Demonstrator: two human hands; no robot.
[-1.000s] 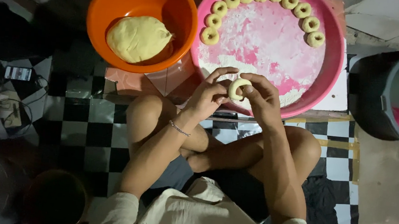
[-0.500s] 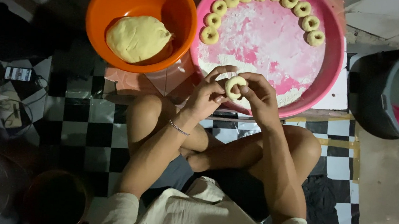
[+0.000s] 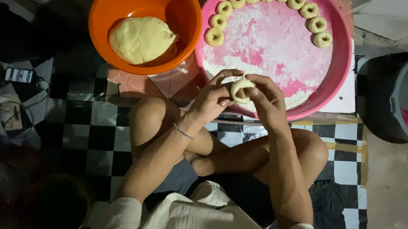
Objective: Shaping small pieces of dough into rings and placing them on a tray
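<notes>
Head view: person is sitting cross-legged on a checkered floor (image 3: 85, 121), both forearms reaching forward from the body and bending inward so the hands are meeting above the knees. Left hand (image 3: 213, 100) is curling, fingers half closed, thumb and fingertips pinching the left side of a dough ring (image 3: 241, 90); a thin bracelet (image 3: 183, 131) is sitting on that wrist. Right hand (image 3: 266, 100) is wrapping the ring's right side, fingers arching over its top edge, grasping it too. The dough ring is being held between both hands, just over the near rim of the pink tray (image 3: 341, 66). The ring is roughly round, its hole seems to be facing up toward the camera; no clear long axis. Beyond the hands, a curved row of finished dough rings (image 3: 309, 10) is lying on the floured tray. Ahead and left of the left hand, an orange bowl (image 3: 126, 1) is holding a dough lump (image 3: 141, 39).
</notes>
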